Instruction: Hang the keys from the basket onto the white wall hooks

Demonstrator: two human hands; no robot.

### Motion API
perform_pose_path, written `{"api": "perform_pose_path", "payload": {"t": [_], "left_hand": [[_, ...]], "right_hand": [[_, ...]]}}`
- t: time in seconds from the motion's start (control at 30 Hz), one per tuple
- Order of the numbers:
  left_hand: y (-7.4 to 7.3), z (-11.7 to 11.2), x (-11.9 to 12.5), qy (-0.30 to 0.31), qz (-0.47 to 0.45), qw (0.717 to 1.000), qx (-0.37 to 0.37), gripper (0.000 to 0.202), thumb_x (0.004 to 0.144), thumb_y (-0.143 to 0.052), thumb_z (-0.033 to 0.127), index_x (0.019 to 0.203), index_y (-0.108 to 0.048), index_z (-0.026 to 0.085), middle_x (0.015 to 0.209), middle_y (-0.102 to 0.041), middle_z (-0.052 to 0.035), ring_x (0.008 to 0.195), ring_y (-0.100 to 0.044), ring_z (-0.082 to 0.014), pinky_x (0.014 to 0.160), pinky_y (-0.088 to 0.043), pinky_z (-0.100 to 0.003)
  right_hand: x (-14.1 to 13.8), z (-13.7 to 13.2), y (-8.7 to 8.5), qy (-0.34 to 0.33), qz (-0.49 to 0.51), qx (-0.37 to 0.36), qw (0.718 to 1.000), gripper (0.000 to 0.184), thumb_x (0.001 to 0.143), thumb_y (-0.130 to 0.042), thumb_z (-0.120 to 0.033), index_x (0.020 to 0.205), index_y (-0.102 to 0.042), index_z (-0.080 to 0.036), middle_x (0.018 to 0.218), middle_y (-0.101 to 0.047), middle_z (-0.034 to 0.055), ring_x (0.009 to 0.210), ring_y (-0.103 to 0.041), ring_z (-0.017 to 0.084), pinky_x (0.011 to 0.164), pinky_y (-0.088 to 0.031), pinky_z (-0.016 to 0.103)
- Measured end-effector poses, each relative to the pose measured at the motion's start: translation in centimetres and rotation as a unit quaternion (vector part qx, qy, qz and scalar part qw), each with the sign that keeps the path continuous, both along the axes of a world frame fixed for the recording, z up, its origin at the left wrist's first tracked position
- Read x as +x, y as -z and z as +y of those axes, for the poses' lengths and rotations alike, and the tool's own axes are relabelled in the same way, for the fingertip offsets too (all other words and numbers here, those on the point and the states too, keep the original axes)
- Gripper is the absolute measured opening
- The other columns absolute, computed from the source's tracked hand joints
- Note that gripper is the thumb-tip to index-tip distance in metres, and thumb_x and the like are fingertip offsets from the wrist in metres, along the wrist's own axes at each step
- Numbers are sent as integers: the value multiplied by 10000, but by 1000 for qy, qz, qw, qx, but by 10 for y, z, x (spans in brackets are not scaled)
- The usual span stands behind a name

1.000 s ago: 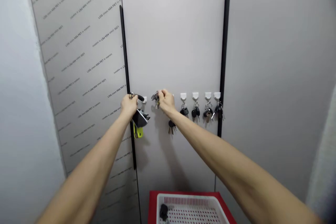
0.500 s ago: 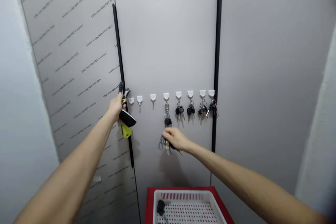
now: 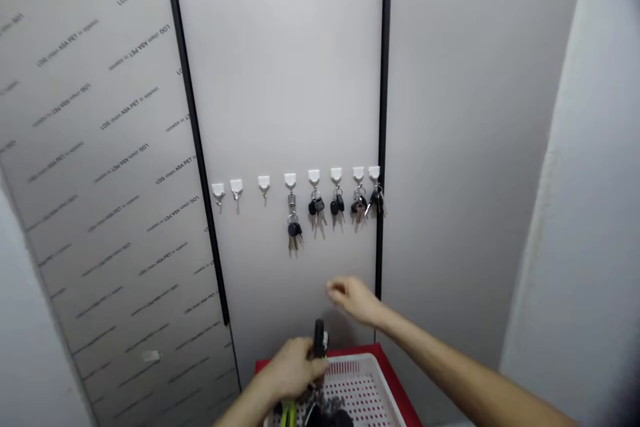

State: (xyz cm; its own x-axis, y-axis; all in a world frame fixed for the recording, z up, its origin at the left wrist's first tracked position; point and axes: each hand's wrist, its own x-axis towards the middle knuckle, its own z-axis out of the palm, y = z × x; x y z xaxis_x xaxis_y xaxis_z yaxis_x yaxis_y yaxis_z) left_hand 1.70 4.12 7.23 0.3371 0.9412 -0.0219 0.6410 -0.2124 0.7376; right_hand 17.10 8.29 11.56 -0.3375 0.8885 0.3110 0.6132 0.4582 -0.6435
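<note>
My left hand (image 3: 297, 368) is low over the white basket (image 3: 381, 387), closed around a bunch of keys (image 3: 327, 407) with a black strap (image 3: 319, 337) sticking up. A lime-green tag (image 3: 289, 412) hangs below the hand; the rest of the bunch is partly cut off by the lower edge. Above the basket, in front of the panel, my right hand (image 3: 353, 297) has curled fingers and nothing visible in them. Up and to its left, a key ring with black-headed keys (image 3: 294, 230) hangs by a metal clip from a white hook (image 3: 290, 180).
Several more key sets (image 3: 316, 205) hang from white hooks to the right. On the left, hooks (image 3: 237, 187) carry nothing. Long black handles (image 3: 384, 113) run down the grey panel (image 3: 285, 67). The basket stands on a red surface (image 3: 397, 390).
My left hand has swung down and right from the hooks to the basket with its bunch. My right hand has dropped from the hanging keys, and the keys it held no longer show there.
</note>
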Motion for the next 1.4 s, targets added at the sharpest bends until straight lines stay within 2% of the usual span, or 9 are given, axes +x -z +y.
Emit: {"api": "perform_pose_path", "payload": {"t": [0.13,0.27,0.47,0.73,0.97,1.1,1.2,1.3,1.4], "left_hand": [[-68,39,4,-194,-51,958,205,360,601,-451,325,904,-446,132,967,-495,-96,862,-454,-170,700,-339,-256],[-118,78,21,-358,-55,892,270,405,581,-477,340,942,-398,175,958,-501,-101,875,-463,-197,673,-357,-298],[-159,86,12,-309,-178,882,309,183,603,-409,277,733,-479,169,690,-560,-31,604,-524,-125,525,-382,-215],[-226,77,-1,-228,-223,899,301,195,542,-402,168,722,-476,169,588,-509,24,360,-435,-50,349,-318,-160],[-232,81,3,-263,-367,846,283,158,564,-388,159,716,-433,168,546,-435,46,346,-409,-29,301,-251,-126],[-204,66,5,-157,-327,919,152,120,563,-393,128,672,-438,152,468,-406,57,302,-383,-28,294,-233,-131],[-168,51,4,-60,-233,970,21,141,561,-401,122,691,-451,146,459,-435,53,285,-374,-30,291,-224,-140],[-141,41,4,-29,-158,986,-45,159,556,-404,126,708,-451,144,466,-454,53,291,-375,-27,295,-212,-139],[-134,40,5,-52,-153,986,-36,171,570,-399,144,735,-444,148,489,-463,51,303,-372,-24,301,-202,-141]], "right_hand": [[-17,25,-74,144,150,183,961,397,612,-452,-277,977,-426,-121,903,-516,75,771,-474,121,710,-351,233],[-37,49,-104,205,180,196,942,425,605,-459,-282,1001,-393,-141,791,-548,58,692,-500,131,661,-376,253],[-27,57,-127,153,206,191,948,298,708,-253,-298,821,-481,-143,598,-530,11,460,-473,85,485,-375,195],[-18,63,-188,190,71,256,945,240,652,-348,-256,757,-545,-167,623,-546,8,568,-469,92,517,-343,177],[-14,65,-221,102,3,143,985,250,690,-368,-279,809,-537,-139,511,-479,-13,364,-363,38,387,-307,165],[-3,47,-230,39,-101,54,993,214,667,-446,-264,801,-545,-130,471,-457,-21,356,-367,29,397,-329,162],[13,38,-214,3,-161,8,987,176,642,-474,-231,772,-563,-152,474,-477,-22,364,-388,28,409,-338,157],[20,38,-193,41,-114,52,991,189,653,-440,-226,777,-567,-162,501,-510,-12,372,-396,33,405,-331,158],[9,44,-189,118,-40,125,984,204,654,-411,-220,749,-570,-135,541,-534,7,407,-413,43,413,-328,158]]}}
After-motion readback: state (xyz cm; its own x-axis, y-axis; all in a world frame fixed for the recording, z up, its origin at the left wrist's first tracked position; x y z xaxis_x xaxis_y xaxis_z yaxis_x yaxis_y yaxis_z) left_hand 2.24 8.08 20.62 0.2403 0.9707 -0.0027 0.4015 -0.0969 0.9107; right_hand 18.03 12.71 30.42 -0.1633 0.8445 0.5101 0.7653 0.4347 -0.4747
